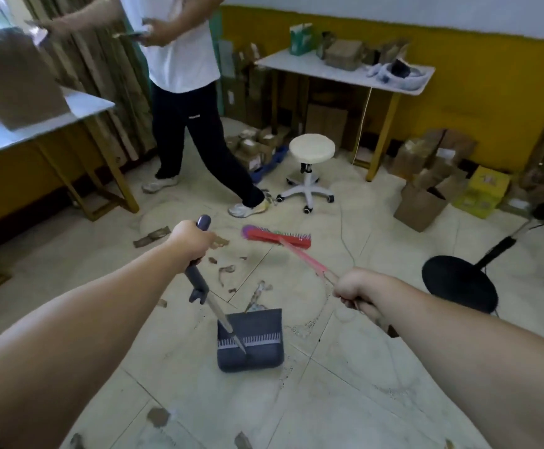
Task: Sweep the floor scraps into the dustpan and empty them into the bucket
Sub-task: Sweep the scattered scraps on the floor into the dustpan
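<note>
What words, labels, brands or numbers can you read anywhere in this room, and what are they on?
No text can be read in this view.
Print on the yellow boxes: too blurred to read.
Print on the green box on the table: too blurred to read.
White labels on the cardboard boxes on the floor: too small to read.
Small white mark on the trousers: too small to read.
</note>
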